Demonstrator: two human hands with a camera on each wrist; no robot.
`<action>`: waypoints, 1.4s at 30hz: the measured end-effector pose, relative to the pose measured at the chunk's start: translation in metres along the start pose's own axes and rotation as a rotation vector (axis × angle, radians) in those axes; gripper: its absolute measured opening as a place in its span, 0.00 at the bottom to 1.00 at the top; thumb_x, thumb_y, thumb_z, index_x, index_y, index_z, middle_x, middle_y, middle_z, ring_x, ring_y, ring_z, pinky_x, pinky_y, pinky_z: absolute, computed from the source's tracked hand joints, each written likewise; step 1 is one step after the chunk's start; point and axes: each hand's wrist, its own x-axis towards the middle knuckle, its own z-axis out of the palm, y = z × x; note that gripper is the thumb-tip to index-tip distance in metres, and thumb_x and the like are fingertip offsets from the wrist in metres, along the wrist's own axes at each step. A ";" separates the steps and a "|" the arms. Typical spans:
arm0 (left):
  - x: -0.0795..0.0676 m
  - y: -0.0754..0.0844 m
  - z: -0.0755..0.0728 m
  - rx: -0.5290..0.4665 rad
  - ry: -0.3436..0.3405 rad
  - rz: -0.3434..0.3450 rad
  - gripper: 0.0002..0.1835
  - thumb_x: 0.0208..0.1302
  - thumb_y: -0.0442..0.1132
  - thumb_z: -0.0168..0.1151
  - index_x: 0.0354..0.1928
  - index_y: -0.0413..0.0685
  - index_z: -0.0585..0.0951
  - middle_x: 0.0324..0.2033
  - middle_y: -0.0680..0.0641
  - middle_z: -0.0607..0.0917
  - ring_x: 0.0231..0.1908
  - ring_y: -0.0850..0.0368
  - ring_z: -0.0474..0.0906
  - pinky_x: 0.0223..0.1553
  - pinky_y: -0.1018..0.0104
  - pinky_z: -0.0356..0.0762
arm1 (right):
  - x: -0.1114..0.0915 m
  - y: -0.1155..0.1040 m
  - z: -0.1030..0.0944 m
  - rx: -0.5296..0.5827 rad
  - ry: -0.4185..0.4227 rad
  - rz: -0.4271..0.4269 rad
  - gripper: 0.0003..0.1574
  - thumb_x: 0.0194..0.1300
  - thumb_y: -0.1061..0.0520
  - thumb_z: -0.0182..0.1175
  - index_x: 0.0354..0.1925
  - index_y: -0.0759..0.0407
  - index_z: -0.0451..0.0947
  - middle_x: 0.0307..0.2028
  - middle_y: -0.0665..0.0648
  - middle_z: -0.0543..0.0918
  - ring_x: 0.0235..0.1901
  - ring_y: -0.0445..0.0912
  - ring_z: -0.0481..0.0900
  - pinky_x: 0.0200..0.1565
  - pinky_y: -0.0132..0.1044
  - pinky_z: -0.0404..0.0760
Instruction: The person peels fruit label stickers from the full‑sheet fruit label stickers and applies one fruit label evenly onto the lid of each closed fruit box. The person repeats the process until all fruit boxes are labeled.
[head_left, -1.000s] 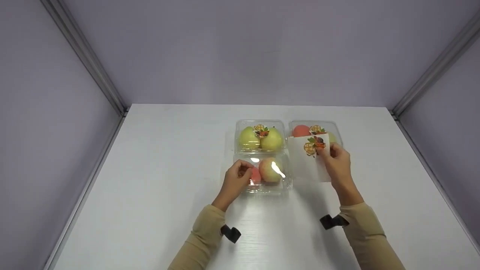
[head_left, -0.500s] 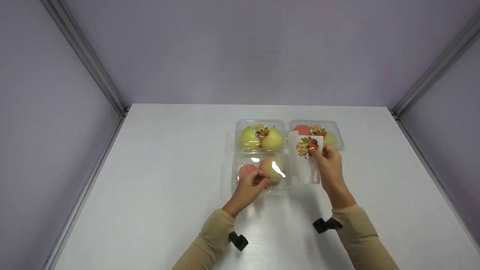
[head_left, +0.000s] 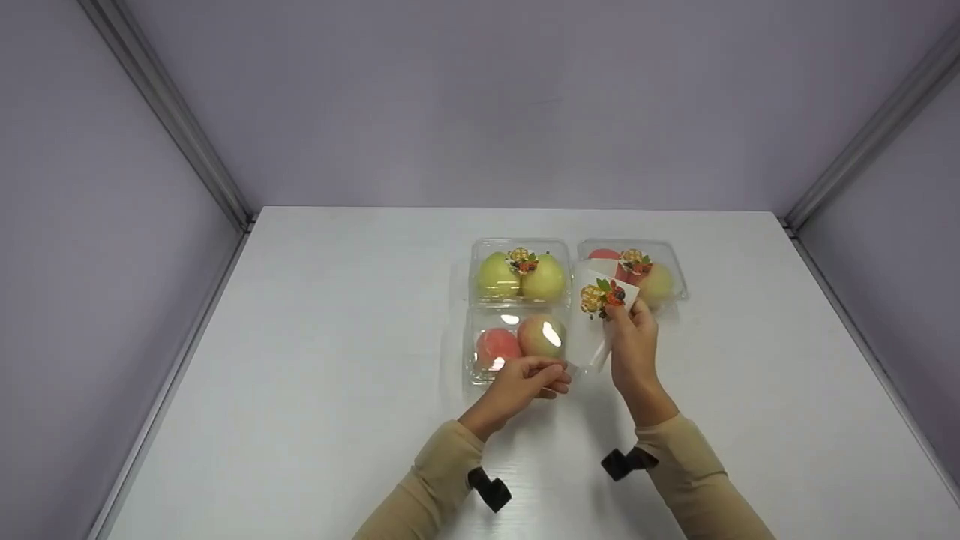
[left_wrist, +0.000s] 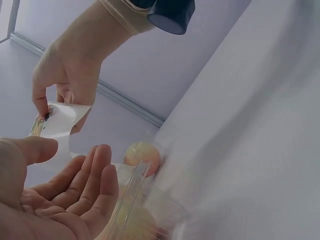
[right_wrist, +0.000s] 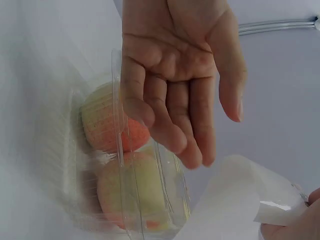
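Observation:
My right hand (head_left: 634, 341) pinches a white strip of sticker backing paper (right_wrist: 225, 195) with its thumb and fingers. A colourful fruit-print sticker (head_left: 602, 297) shows at the strip's upper end, by the thumb. My left hand (head_left: 521, 386) hovers palm up beside the strip's lower end, its fingers (right_wrist: 202, 125) loosely bent and apart from the thumb, holding nothing. Behind it stands a clear lidded plastic box (head_left: 471, 367) with a red fruit (head_left: 497, 345) and a larger pinkish-yellow fruit (head_left: 541, 335). No sticker shows on that box's lid.
At the back left, a clear box (head_left: 480, 244) holds two green pears (head_left: 499, 276) and bears a fruit sticker (head_left: 523, 262). Another stickered box (head_left: 675, 259), at the back right, is partly hidden by the strip. All stand on a white table (head_left: 337, 337) between grey walls.
My left hand has moved right and toward me, from over the near box to beside the strip. My right hand has moved left with the strip, which now tilts and bends.

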 end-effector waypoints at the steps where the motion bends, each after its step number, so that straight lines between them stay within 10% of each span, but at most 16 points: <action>1: 0.000 0.000 0.001 -0.017 0.008 -0.008 0.19 0.71 0.39 0.53 0.53 0.27 0.77 0.45 0.32 0.85 0.40 0.60 0.86 0.47 0.65 0.83 | -0.001 0.001 0.001 0.014 0.009 -0.006 0.22 0.67 0.67 0.43 0.58 0.73 0.65 0.39 0.45 0.78 0.39 0.33 0.76 0.43 0.24 0.76; 22: 0.006 0.006 -0.005 -0.125 0.211 0.007 0.12 0.70 0.36 0.54 0.45 0.31 0.76 0.35 0.40 0.87 0.31 0.68 0.81 0.47 0.64 0.84 | -0.014 0.005 0.000 0.001 -0.015 0.059 0.25 0.67 0.66 0.46 0.61 0.74 0.63 0.46 0.52 0.76 0.41 0.33 0.77 0.43 0.25 0.80; 32: 0.010 0.010 -0.016 -0.075 0.342 0.040 0.12 0.68 0.35 0.57 0.43 0.28 0.77 0.29 0.51 0.83 0.28 0.69 0.75 0.38 0.71 0.80 | -0.015 0.010 -0.006 0.006 -0.076 0.048 0.06 0.62 0.70 0.56 0.40 0.66 0.73 0.29 0.45 0.81 0.30 0.35 0.80 0.35 0.26 0.82; 42: 0.008 0.013 -0.030 0.029 0.277 0.103 0.12 0.68 0.38 0.57 0.41 0.32 0.78 0.33 0.44 0.85 0.33 0.66 0.78 0.39 0.70 0.83 | -0.009 0.008 -0.012 -0.065 -0.140 0.063 0.09 0.65 0.64 0.54 0.29 0.56 0.77 0.24 0.45 0.80 0.29 0.35 0.80 0.33 0.28 0.81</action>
